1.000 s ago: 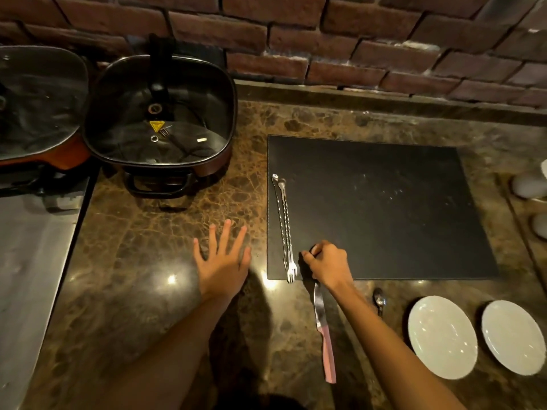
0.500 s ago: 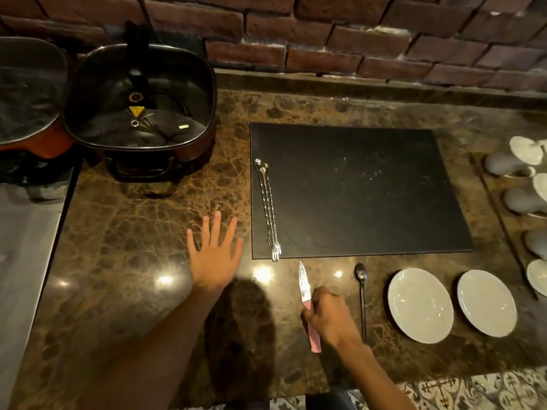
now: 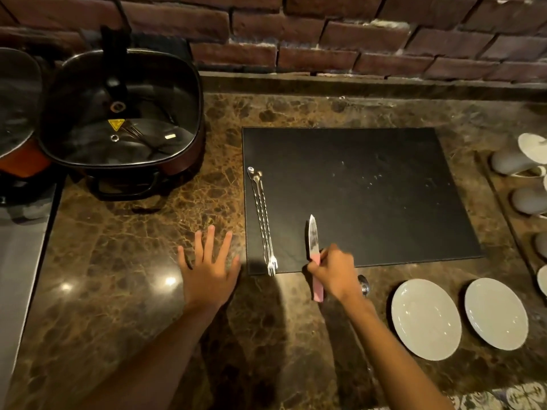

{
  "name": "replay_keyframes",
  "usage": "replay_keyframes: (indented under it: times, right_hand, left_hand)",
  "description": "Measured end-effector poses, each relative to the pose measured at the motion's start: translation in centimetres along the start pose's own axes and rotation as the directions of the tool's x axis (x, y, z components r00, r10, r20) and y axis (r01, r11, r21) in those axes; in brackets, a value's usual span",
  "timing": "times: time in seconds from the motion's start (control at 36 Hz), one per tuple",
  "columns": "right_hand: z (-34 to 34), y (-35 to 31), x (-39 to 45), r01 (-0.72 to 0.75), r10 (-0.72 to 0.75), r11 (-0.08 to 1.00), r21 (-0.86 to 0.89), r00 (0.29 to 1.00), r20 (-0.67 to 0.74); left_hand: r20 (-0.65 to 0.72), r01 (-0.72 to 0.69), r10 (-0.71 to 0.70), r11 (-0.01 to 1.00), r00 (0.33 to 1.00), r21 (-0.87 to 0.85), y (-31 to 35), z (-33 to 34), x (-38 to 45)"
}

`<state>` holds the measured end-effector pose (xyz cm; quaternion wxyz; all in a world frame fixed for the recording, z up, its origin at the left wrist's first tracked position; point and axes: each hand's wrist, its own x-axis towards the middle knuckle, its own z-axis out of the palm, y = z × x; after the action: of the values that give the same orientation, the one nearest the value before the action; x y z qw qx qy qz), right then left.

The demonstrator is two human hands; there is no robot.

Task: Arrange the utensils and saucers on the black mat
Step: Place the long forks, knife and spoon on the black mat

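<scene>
A brown marbled worktop (image 3: 124, 261) fills the view, backed by a red brick wall (image 3: 325, 34) along its far edge. On it, right of centre, lies the black mat (image 3: 370, 187), a flat rectangle. At the far left stands a dark square pan with a glass lid (image 3: 118, 113), and the edge of a second lidded pan (image 3: 14, 105) shows beside it. Two white saucers sit on the worktop near the mat's near right corner: the left saucer (image 3: 425, 318) and the right saucer (image 3: 495, 312), side by side and apart. White cups (image 3: 515, 161) lie on a tray at the far right edge.

The left hand (image 3: 208, 270) rests flat on the worktop, fingers spread wide, just left of the mat. The right hand (image 3: 333, 270) is closed round the pink handle of a knife (image 3: 313, 247), whose blade points away over the mat's near edge. Two long twisted forks (image 3: 262, 220) lie together along the mat's left side, tines at the near edge. A spoon (image 3: 364, 285) lies on the worktop just right of the right hand, partly hidden by the wrist.
</scene>
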<state>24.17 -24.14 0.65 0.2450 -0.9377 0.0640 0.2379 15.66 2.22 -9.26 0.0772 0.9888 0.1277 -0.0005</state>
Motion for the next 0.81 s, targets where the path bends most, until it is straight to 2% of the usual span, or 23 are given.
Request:
replay_keyframes:
  times: [0.17, 0.36, 0.53, 0.67, 0.81]
  right_hand:
    - [-1.6, -4.0, 7.0, -0.018, 0.019, 1.0, -0.018, 1.0, 0.014]
    - [-1.0, -5.8, 9.2, -0.02, 0.021, 0.999, -0.025, 0.999, 0.03]
    - [-1.5, -4.7, 7.6, -0.027, 0.028, 0.999, 0.032, 0.999, -0.025]
    - [-3.1, -2.1, 4.3, -0.101, 0.107, 0.991, 0.092, 0.992, -0.061]
    - [-4.0, 2.1, -0.5, -0.112, 0.114, 0.993, 0.036, 0.991, -0.063]
  left_hand:
    - [0.009, 0.027, -0.027, 1.0, 1.0, 0.009, -0.3, 0.8, 0.4]
    - [0.01, 0.036, -0.036, 0.999, 0.999, 0.004, -0.4, 1.2, 0.7]
    - [0.013, 0.035, -0.035, 0.999, 0.999, -0.001, -0.4, 1.2, 0.7]
    - [0.023, 0.047, -0.047, 0.999, 0.999, -0.005, -0.5, 1.4, 0.7]
    - [0.008, 0.024, -0.024, 1.0, 1.0, -0.017, -0.5, 1.0, 0.6]
